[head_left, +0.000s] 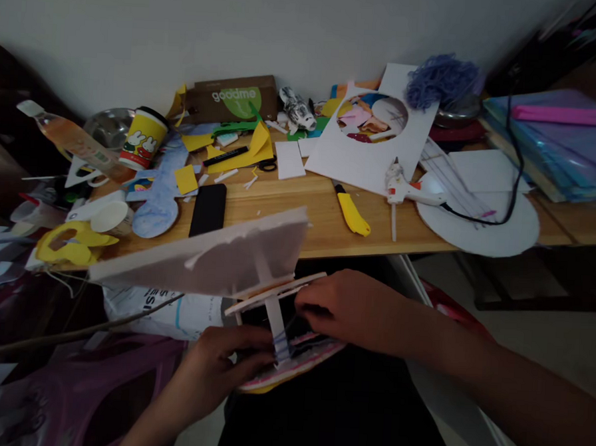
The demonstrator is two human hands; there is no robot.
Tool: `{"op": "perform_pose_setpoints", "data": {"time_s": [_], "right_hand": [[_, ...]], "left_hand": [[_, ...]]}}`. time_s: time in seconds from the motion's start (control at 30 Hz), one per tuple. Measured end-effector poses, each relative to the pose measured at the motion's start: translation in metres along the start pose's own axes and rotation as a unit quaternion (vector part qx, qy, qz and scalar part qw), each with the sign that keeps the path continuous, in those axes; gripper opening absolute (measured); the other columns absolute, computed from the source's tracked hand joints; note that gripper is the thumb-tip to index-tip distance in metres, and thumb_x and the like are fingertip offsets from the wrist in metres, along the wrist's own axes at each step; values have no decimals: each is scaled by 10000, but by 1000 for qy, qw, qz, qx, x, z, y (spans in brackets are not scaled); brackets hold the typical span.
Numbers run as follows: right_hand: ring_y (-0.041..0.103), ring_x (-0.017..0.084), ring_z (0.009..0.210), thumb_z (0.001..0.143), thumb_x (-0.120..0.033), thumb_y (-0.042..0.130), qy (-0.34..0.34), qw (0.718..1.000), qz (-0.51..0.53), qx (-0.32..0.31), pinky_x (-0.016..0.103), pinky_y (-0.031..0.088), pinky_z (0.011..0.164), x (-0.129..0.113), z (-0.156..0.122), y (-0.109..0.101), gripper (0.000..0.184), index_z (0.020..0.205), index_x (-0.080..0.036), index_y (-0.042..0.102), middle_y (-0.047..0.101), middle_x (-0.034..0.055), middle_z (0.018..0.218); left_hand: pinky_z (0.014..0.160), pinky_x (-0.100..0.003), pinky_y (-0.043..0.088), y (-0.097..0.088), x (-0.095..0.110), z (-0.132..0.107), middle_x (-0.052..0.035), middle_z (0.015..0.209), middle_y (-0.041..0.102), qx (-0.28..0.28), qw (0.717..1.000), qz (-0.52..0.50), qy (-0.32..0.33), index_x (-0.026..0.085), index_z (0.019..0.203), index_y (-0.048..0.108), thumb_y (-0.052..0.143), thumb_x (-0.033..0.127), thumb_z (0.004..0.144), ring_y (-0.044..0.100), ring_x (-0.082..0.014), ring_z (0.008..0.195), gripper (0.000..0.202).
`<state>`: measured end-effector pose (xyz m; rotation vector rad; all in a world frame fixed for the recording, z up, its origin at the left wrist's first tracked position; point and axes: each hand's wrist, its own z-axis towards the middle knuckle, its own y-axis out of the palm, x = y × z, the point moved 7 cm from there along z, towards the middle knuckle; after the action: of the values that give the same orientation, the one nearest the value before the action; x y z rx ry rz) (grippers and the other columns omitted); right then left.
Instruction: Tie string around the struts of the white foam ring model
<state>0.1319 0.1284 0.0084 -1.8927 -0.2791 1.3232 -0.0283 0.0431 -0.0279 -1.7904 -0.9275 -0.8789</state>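
Note:
Over my lap I hold a handmade white foam-board model (257, 302), tilted, with a large flat panel (246, 250) rising at its far side. A narrow white strip (275, 322) spans its middle, with bluish thread wound near the lower end. The lower edge shows pink and yellow layers. My left hand (231, 359) is closed at the left side of the model, thumb and fingers near the wound thread. My right hand (343, 305) grips the right side with bent fingers; its fingertips are partly hidden inside the frame.
On the wooden table (289, 202) lie a yellow utility knife (352, 212), a corded hot glue gun (404, 188), a black phone (209, 208) and paper scraps. A cup (143, 138), a bottle (77, 141), a cut-out white board (351, 159) and blue yarn (442, 81) stand behind.

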Motion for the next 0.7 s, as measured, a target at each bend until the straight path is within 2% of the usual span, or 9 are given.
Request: {"op": "perform_pose_setpoints", "data": {"time_s": [0.17, 0.33, 0.47, 0.5, 0.53, 0.63, 0.7], "right_hand": [[647, 156, 691, 930, -196, 578, -5, 996, -83, 3, 259, 351, 629, 2, -4, -6, 134, 830, -195, 667, 715, 17, 775], [679, 180, 749, 908, -138, 579, -10, 997, -77, -6, 271, 399, 659, 1, -3, -3, 141, 856, -196, 697, 730, 30, 823], [672, 193, 887, 968, -187, 512, -1, 995, -30, 90, 305, 455, 793, -8, -15, -27, 216, 1018, -234, 718, 731, 44, 991], [664, 190, 911, 977, -209, 510, -11, 995, -15, 98, 307, 457, 817, -13, -17, -32, 219, 1047, -246, 715, 726, 40, 1016], [657, 182, 922, 982, -224, 517, -28, 996, 0, 84, 302, 456, 829, -19, -18, -32, 213, 1059, -255, 712, 722, 30, 1020], [645, 155, 898, 967, -233, 575, -104, 994, 36, -26, 261, 444, 801, -36, -16, -20, 151, 1039, -241, 708, 712, 4, 950], [640, 149, 892, 949, -215, 611, -125, 990, 36, -60, 248, 428, 795, -39, -11, -14, 119, 1029, -215, 700, 707, 3, 936]], "left_hand": [[621, -217, 587, -4, 7, 2, -32, 790, 793, 29, 999, 28, 35, 256, 848, 803, 703, 207, 787, 737, -164, 699, 127], [576, -195, 560, -3, 14, 1, -14, 708, 756, 39, 995, 58, 69, 233, 797, 778, 705, 192, 788, 695, -133, 618, 84], [599, -213, 570, 2, 19, -2, -16, 700, 744, 19, 992, 75, 96, 223, 815, 766, 667, 182, 814, 682, -131, 609, 107], [594, -213, 569, 2, 20, -2, -15, 702, 743, 17, 992, 78, 99, 224, 818, 761, 662, 182, 817, 682, -130, 608, 108], [588, -211, 567, 2, 20, -3, -15, 709, 745, 18, 991, 79, 102, 226, 824, 757, 659, 180, 818, 685, -130, 612, 108], [578, -205, 565, 2, 17, -4, -20, 750, 757, 31, 991, 80, 106, 228, 856, 748, 661, 177, 817, 702, -135, 641, 108], [567, -199, 565, 0, 14, -4, -24, 761, 760, 41, 992, 71, 100, 220, 875, 737, 670, 180, 810, 708, -136, 644, 101]]}}
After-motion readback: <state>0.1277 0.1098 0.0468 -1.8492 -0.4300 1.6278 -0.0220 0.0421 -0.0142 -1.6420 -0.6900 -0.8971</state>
